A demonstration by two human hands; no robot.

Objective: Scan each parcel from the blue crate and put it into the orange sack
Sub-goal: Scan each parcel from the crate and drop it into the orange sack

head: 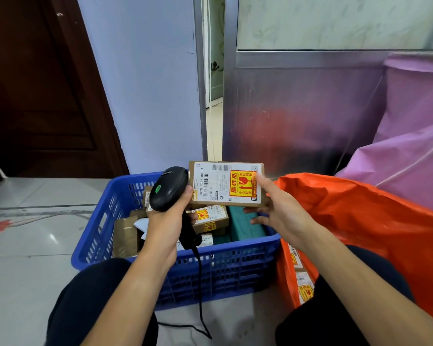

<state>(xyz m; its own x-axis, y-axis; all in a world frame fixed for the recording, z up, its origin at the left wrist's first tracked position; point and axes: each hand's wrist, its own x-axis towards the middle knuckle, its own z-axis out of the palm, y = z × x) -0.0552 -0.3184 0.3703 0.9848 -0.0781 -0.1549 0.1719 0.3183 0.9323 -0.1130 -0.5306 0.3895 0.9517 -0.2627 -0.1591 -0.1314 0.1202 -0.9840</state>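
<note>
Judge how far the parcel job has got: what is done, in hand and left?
Done: at least two labelled parcels lie in the sack. In hand: the right hand holds a parcel over the crate, label up, while the left hand grips the scanner beside it. Left: several boxes lie in the crate.

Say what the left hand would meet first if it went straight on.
Probably the parcel, at its left edge beside the scanner that the left hand grips; depth is unclear.
</note>
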